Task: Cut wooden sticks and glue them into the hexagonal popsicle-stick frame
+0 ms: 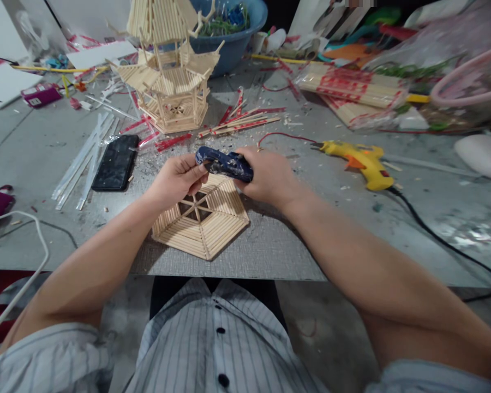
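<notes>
My right hand (268,174) is closed round a worn dark blue hand tool (225,162), whose left end has a loop-like shape. Its working end is not visible, so its exact kind is unclear. At the tool's left end, the fingers of my left hand (180,176) are pinched together; what sits between them is too small to make out. Below both hands, a hexagonal panel of thin wooden sticks (204,232) lies flat near the table edge, with spokes crossing an open centre. My hands cover part of its far side.
A stick-built pavilion model (174,82) stands behind my hands, beside loose sticks (241,123). A black phone (115,164) and clear glue sticks (82,158) lie left. To the right are a yellow glue gun (358,158) with a black cord and bagged sticks (352,87). A blue basin (233,46) stands behind.
</notes>
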The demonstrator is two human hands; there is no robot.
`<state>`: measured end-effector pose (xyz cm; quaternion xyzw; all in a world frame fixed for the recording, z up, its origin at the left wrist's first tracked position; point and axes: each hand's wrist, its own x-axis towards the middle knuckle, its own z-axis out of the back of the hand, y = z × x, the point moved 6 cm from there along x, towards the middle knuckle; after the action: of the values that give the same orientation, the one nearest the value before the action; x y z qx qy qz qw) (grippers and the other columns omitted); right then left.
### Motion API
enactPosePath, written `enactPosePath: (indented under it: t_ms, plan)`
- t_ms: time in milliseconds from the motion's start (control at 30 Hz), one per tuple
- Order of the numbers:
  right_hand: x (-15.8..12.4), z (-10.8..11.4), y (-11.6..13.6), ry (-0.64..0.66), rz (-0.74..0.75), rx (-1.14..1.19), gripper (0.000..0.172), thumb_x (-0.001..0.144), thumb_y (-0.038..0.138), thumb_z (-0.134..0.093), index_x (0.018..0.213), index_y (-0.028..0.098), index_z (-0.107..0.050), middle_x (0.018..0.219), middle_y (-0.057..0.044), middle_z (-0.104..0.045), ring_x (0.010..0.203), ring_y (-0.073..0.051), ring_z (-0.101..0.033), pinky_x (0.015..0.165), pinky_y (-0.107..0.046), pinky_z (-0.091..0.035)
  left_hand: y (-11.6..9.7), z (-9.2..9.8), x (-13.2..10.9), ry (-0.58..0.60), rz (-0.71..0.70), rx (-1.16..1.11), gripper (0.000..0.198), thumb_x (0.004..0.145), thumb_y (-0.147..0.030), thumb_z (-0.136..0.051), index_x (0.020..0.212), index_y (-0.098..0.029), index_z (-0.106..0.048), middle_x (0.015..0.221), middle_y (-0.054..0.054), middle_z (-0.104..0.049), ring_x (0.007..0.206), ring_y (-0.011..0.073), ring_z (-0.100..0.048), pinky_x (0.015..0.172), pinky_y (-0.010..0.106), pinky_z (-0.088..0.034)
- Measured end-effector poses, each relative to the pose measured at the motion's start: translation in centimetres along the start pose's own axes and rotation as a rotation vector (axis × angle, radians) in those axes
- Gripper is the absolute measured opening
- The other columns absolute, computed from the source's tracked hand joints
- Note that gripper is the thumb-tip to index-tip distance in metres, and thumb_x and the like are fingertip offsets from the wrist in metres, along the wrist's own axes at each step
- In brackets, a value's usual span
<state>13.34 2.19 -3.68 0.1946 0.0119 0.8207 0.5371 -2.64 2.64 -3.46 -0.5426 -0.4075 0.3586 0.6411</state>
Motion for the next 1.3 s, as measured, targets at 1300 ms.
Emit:
enactPosePath:
  t_ms: [1300]
  plan:
    - [0.1,-0.1,-2.7,-0.055,-0.193,-0.083,0.045,0.078,0.036,-0.06,0.122,0.026,-0.057,0.104,-0.01,-0.068,0.098,-0.033,-0.062,0.08,-0.046,-0.047,-0.3,-1.5,-1.9,0.549,0.401,0.97,0.021,0.075,-0.031,-0.062,0.073,-0.015,-0.075,0.063,-0.002,-0.066,0.056,0.0065,-0.048,0.058,0.021,-0.033]
